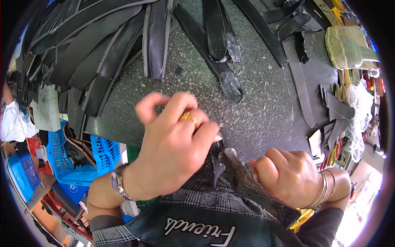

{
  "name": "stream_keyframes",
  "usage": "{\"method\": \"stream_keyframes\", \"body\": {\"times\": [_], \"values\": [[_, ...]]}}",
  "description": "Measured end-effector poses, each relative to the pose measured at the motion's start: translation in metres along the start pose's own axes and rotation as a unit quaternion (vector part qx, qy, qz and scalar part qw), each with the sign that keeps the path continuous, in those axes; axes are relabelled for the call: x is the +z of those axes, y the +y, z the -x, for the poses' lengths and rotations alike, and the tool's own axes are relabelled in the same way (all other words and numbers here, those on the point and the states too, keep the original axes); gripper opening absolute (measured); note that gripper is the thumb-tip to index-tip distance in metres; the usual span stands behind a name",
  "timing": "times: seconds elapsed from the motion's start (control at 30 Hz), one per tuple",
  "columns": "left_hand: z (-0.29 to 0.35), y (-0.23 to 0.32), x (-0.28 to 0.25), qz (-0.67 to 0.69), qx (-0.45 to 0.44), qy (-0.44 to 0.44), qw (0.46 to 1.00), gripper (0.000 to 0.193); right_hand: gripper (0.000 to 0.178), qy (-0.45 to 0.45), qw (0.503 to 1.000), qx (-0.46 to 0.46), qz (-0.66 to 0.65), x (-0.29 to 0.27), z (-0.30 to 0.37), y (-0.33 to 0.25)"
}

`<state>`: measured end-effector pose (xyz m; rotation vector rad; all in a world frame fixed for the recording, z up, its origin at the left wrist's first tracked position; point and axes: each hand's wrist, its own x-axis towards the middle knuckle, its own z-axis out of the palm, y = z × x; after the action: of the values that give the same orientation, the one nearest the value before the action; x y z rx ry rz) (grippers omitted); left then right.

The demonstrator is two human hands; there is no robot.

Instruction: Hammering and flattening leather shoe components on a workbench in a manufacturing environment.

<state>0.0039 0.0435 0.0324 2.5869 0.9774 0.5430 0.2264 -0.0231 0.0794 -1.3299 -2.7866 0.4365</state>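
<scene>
A speckled dark bench (263, 119) carries black strips (156, 45) along its far side. At its near edge, the left hand (170, 144) bends its fingers above a narrow black piece (217, 168); I cannot tell whether they grip it. The right hand (288, 175) is closed on a worn metal tool (265, 195), angled before the dark apron (164, 214)

Your right fist (290, 175) on a worn dark metal tool (263, 194), lower right; your gold-ringed left hand (173, 142), centre.
</scene>
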Motion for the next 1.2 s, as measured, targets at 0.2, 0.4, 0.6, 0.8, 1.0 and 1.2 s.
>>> {"method": "stream_keyframes", "body": {"times": [0.2,0.4,0.6,0.8,1.0,1.2], "values": [[0.024,0.011,0.016,-0.075,-0.057,0.060,0.994,0.021,0.019,0.017,0.999,-0.040,0.032,-0.004,-0.011,-0.007],[0.022,-0.004,0.011,0.008,-0.027,0.042,0.999,0.024,0.019,0.018,0.999,-0.027,0.005,0.006,-0.008,-0.003],[0.021,-0.024,-0.007,0.081,0.032,-0.038,0.996,0.017,0.019,0.034,0.999,-0.020,-0.021,0.012,-0.005,-0.002],[0.025,-0.029,-0.028,-0.047,0.076,0.022,0.996,0.041,0.019,0.038,0.999,-0.027,-0.022,0.014,-0.005,0.001],[0.043,-0.030,-0.002,-0.093,0.109,0.052,0.988,0.020,0.020,0.034,0.999,-0.027,-0.031,0.012,-0.006,0.002],[0.034,-0.040,-0.011,-0.055,0.132,-0.022,0.990,0.021,0.020,0.025,0.999,-0.014,-0.029,0.009,-0.007,0.000]]}}
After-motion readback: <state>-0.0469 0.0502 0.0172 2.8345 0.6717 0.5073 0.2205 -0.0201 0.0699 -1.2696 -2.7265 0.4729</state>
